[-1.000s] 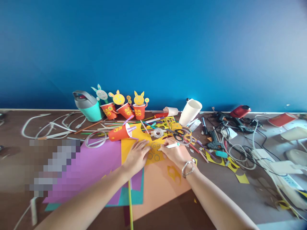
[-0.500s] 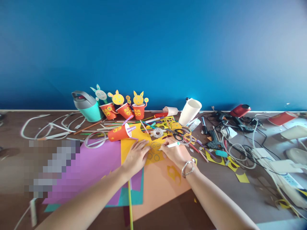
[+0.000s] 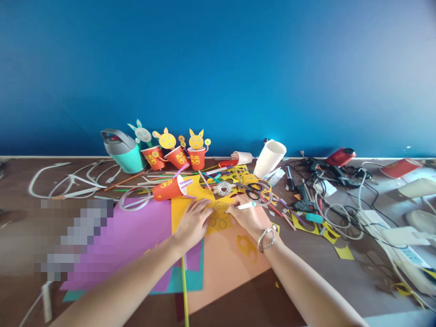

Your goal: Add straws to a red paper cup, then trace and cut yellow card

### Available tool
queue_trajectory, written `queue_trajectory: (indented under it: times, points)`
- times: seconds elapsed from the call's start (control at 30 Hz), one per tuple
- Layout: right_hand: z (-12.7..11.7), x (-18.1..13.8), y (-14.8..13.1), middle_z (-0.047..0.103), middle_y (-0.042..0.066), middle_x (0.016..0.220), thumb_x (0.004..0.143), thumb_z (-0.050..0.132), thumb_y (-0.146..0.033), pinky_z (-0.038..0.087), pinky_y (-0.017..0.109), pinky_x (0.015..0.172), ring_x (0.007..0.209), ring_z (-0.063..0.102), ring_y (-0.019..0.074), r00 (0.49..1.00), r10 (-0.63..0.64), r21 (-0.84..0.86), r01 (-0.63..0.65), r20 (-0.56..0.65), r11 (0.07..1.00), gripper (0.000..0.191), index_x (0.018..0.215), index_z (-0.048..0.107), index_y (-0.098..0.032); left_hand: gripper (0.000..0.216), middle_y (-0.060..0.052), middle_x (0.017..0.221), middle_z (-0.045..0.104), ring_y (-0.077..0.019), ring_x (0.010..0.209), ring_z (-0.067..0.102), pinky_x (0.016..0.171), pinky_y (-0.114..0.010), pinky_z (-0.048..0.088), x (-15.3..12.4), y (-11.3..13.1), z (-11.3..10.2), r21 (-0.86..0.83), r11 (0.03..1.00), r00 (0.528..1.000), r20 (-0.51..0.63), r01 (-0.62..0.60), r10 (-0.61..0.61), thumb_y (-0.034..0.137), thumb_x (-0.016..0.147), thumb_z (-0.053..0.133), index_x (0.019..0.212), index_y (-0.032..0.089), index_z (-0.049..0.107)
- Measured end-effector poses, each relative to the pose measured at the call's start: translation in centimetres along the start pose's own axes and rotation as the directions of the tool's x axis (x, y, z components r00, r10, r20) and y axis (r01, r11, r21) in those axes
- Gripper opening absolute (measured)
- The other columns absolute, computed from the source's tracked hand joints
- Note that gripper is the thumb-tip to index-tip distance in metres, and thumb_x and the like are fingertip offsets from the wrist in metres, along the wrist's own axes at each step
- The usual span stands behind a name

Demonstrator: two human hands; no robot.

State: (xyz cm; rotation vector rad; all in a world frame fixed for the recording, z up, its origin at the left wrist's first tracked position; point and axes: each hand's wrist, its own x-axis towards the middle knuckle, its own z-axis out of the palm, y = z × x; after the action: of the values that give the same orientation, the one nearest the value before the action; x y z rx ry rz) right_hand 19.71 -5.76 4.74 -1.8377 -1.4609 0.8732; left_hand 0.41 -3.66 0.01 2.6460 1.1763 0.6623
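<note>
Yellow paper (image 3: 180,210) lies before me with several circles drawn on it, one with small circles inside like eyes. My left hand (image 3: 195,219) rests flat on its left part, fingers stretched out. My right hand (image 3: 245,215) grips a white marker (image 3: 246,205), its tip down by the largest circle; the fingers partly hide the tip. A bracelet (image 3: 266,240) circles the right wrist. Under the yellow sheet are orange paper (image 3: 221,268) and purple paper (image 3: 143,245). Black-handled scissors (image 3: 254,190) and a white tape ring (image 3: 224,188) lie just beyond my hands.
Red cups with paper animal heads (image 3: 196,158) stand by the wall, beside a teal bottle (image 3: 126,156). A red cup (image 3: 168,187) lies tipped over. A tall white cup (image 3: 270,159) leans behind the scissors. Glue gun (image 3: 304,200), cables and a power strip (image 3: 408,256) crowd the right.
</note>
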Motion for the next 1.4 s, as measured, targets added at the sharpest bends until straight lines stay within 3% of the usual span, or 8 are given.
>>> queue_trajectory:
  times: [0.3, 0.6, 1.4]
  points:
    - [0.2, 0.1, 0.3, 0.044, -0.005, 0.039, 0.071, 0.048, -0.02, 0.025, 0.023, 0.039, 0.038, 0.038, 0.01, 0.999, 0.0, 0.083, 0.003, -0.035, 0.997, 0.021, 0.053, 0.037, -0.022, 0.028, -0.009, 0.126, 0.062, -0.0256, 0.121, 0.054, 0.104, -0.049, 0.041, 0.0, 0.0, 0.1, 0.02, 1.0, 1.0, 0.011, -0.005, 0.005, 0.005, 0.084, 0.048, 0.101, 0.02, 0.065]
    - [1.8, 0.8, 2.7, 0.04, -0.007, 0.04, 0.073, 0.053, -0.026, 0.025, 0.022, 0.039, 0.038, 0.038, 0.0096, 0.998, -0.041, 0.188, 0.031, 0.049, 0.982, 0.023, 0.06, 0.035, -0.023, 0.03, -0.01, 0.126, 0.061, -0.0256, 0.121, 0.054, 0.105, -0.048, 0.041, 0.0, 0.1, 0.0, 0.004, 1.0, 1.0, 0.001, 0.003, -0.003, 0.004, 0.084, 0.048, 0.101, 0.02, 0.066]
    - [2.0, 1.1, 2.9, 0.04, -0.007, 0.045, 0.071, 0.055, -0.034, 0.022, 0.021, 0.038, 0.041, 0.035, 0.0097, 0.998, -0.037, 0.148, 0.03, 0.046, 0.989, 0.026, 0.06, 0.034, -0.023, 0.031, -0.009, 0.125, 0.061, -0.0249, 0.121, 0.053, 0.105, -0.047, 0.041, -0.1, -0.3, 0.5, 0.013, 1.0, 1.0, -0.018, -0.014, 0.014, 0.004, 0.083, 0.048, 0.101, 0.021, 0.066]
